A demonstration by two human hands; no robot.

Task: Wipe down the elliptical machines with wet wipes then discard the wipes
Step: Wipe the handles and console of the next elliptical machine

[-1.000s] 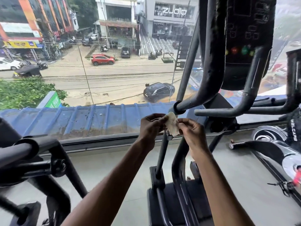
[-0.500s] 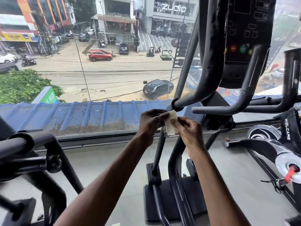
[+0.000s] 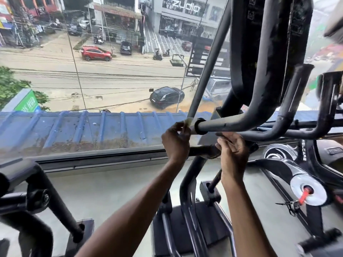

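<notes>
In the head view, 2 bare forearms are seen reaching up from the lower edge towards the black tubular steel elliptical machine, which stands before a large window. The left hand is raised to the spot where a slanted grey metal pole meets the capped end of a dark grey horizontal handlebar tube. A small pale wet wipe is pinched between the thumb and curled fingers of that hand and is held against the pole, just beside the tube's end. Only a narrow edge of it is shown above the fingers. The right hand is held just to the right and slightly lower, beneath a second dark bar and apart from the wipe. Its fingers are curled inward, but whether anything is gripped by them cannot be told. A black console panel is mounted above the handlebars. To the right, a black exercise machine with a white disc and red knob is seen, and at the left the black arms of another machine are seen. A grey floor lies beneath them. Through the glass, a blue corrugated metal roof, a red car and a black car on a sandy street are shown.
</notes>
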